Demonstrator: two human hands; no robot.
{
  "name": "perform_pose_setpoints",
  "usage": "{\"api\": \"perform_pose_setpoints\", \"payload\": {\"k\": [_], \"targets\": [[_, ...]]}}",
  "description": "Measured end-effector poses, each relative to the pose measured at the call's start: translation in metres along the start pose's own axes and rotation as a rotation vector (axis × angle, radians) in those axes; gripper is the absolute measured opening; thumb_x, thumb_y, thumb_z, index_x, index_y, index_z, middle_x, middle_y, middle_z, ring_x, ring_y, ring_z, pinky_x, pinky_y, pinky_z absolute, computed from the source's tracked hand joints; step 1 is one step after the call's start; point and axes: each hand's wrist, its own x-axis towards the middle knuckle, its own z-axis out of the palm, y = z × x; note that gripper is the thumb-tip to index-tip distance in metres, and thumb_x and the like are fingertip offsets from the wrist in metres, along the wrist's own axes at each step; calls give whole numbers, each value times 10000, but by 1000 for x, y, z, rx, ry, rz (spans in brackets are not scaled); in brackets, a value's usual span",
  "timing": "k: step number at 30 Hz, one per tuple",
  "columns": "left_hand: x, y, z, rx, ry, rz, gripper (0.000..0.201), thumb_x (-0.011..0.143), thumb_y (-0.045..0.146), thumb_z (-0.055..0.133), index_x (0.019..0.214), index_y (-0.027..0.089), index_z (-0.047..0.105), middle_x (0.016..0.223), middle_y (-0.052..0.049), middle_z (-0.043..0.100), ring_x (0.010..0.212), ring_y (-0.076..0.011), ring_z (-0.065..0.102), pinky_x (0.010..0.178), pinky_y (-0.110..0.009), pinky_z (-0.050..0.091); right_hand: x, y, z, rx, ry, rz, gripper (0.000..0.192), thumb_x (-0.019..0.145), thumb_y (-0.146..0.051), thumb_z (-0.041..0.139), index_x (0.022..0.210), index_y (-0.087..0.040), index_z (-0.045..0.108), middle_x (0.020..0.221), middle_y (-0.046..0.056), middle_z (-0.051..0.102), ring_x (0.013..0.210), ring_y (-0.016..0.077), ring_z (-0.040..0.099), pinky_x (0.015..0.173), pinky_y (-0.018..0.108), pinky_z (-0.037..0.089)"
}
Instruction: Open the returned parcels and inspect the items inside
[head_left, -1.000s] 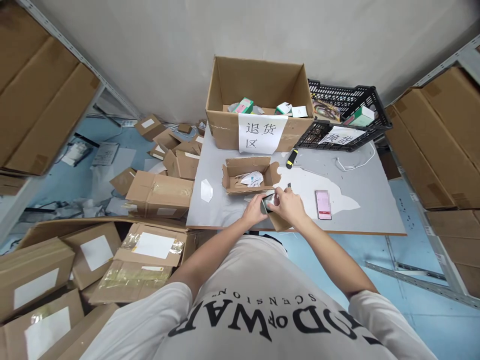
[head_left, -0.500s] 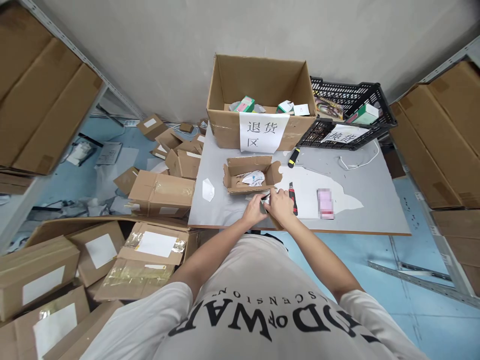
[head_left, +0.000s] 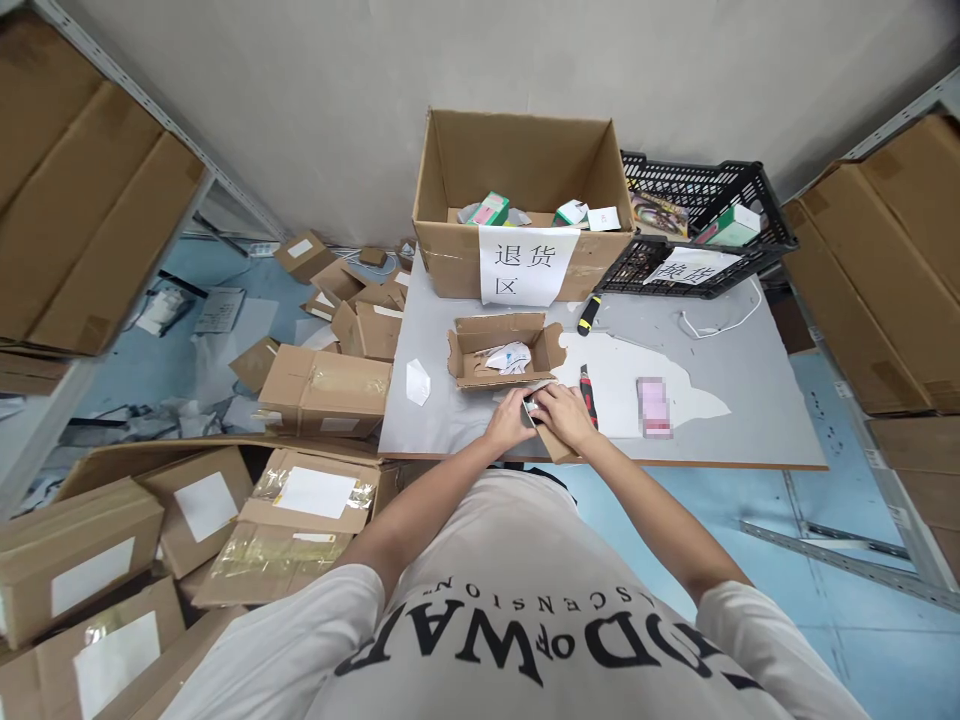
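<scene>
Grey and scuffed, the work table stands against a plain wall between shelves stacked with cartons, with more cardboard boxes strewn on the blue floor to its left. At the table's near edge, the left hand and the right hand meet over a small item, partly silvery, with a brown cardboard piece under the right hand; the fingers of both are closed around it, though what it is stays too hidden to tell. Judging by this, the step in hand is unwrapping or checking something out of the small opened carton just behind the hands, and any next move calls for a steady two-handed hold. A red utility knife lies just right of the right hand. At the far edge, a large cardboard box bears a sheet reading "退货区"; the label on the black plastic crate is unreadable. The shirt shows "WAR".
</scene>
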Motion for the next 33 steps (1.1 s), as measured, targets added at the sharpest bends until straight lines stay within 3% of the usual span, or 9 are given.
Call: {"api": "perform_pose_setpoints", "payload": {"k": [7,12,14,17,20,23,27,31,33], "targets": [[4,-12,-7,-64,-60,21,691,610,222,743,1239,215,456,1196,-88,557,1104,-250,563,909,-392,494,-12,3,-15,27,-109,-139,336,956,-324,375,1206,-223,577,1109,99,595,967,233,518,783,360,293],[6,-11,-10,-60,-98,28,728,604,227,747,1268,216,448,1235,-90,557,1124,-256,561,921,-396,494,-25,6,-18,117,-144,-139,443,919,-378,416,1323,-218,499,1255,130,537,1092,284,487,853,424,332],[7,-10,-11,-53,-105,24,729,604,224,742,1271,207,447,1247,-95,560,1128,-262,564,926,-403,493,-33,17,-18,228,-95,-142,456,912,-357,415,1344,-227,481,1314,123,510,1157,285,464,897,446,349],[10,-9,-13,-56,-125,38,707,605,234,741,1253,190,462,1236,-104,576,1128,-270,568,928,-410,491,-51,39,-17,379,98,-98,484,890,-231,381,1369,-253,447,1339,98,504,1207,256,457,960,453,369],[13,-8,-14,-65,-129,42,699,599,247,749,1239,187,473,1241,-110,579,1131,-274,567,929,-413,489,-73,50,-12,368,248,-60,562,855,-214,422,1414,-238,371,1372,122,468,1239,265,446,979,476,388],[15,-7,-15,-77,-135,30,701,588,240,752,1232,187,480,1243,-109,581,1131,-276,570,929,-418,490,-93,40,3,254,237,-120,521,856,-301,509,1364,-215,433,1367,158,469,1251,290,443,978,499,396],[16,-7,-14,-125,-135,7,736,571,233,768,1242,185,469,1259,-114,572,1144,-274,567,947,-418,488,-105,15,22,117,152,-217,271,900,-279,490,1145,-286,606,1241,106,589,1194,253,504,980,485,389],[16,-8,-12,-151,-116,-15,748,560,221,775,1241,182,468,1255,-118,577,1136,-270,576,961,-413,486,-99,8,23,52,92,-277,344,934,-155,384,1109,-323,629,1176,53,635,1128,192,545,995,439,354],[16,-7,-11,-155,-111,-18,764,554,242,787,1244,179,464,1254,-115,577,1128,-265,582,962,-407,487,-89,12,18,35,133,-222,349,936,-147,372,1104,-300,637,1150,65,643,1100,192,554,991,434,339]]}}
